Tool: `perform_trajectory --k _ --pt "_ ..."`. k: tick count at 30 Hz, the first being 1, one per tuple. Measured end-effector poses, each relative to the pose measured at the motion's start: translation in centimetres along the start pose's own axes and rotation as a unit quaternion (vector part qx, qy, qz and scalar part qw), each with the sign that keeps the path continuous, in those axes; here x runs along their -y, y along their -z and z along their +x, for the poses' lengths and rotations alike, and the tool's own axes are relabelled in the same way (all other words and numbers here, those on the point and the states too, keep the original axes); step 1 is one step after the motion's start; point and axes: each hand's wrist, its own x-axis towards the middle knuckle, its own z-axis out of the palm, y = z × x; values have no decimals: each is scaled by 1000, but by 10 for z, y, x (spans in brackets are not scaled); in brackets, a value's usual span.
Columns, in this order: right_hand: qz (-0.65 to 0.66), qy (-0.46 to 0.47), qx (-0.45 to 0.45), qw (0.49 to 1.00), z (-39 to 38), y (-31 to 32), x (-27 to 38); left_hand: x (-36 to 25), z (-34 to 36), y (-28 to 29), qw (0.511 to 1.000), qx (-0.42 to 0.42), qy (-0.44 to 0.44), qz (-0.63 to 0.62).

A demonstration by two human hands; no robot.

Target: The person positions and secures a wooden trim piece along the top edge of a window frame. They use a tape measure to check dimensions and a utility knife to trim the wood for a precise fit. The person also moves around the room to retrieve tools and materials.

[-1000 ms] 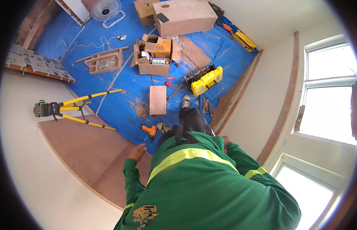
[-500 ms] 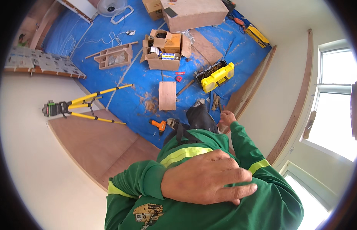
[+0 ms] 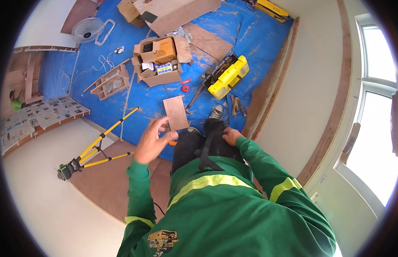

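Observation:
My left hand (image 3: 152, 140) is raised in the air with thumb and fingers apart, holding nothing. Behind it, an orange drill (image 3: 173, 143) on the floor is mostly hidden. A small rectangular plywood board (image 3: 176, 112) lies just beyond that hand. My right hand (image 3: 231, 135) rests against the right leg of my dark trousers (image 3: 216, 127), its fingers curled in; whatever they may hold is hidden. Past my shoes lie a hammer (image 3: 194, 100) and a red tape measure (image 3: 185, 88). An open yellow-and-black toolbox (image 3: 230, 78) stands ahead on the right.
Blue sheeting (image 3: 135, 96) covers the floor. On the left, a laser level (image 3: 69, 168) sits on a yellow tripod (image 3: 96, 149). Ahead are an open cardboard box (image 3: 158, 79), a wooden tray (image 3: 111, 83) and a fan (image 3: 87, 30). Another person (image 3: 16, 100) is at far left.
My left hand has swung from in front of my chest out to the left and forward. My right hand has moved inward onto my leg. The view has turned, shifting the room.

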Motion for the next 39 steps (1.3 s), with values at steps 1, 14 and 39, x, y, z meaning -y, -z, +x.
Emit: perform_trajectory --k 1,14,39 --pt "3 -14 29 999 -4 1 2 17 18 -8 993 -49 36 99" --pt "30 -16 -19 999 -34 -19 -2 232 219 -115 982 133 80 104" --pt "33 -284 -140 948 93 -27 -24 576 599 -250 935 -148 232 225"
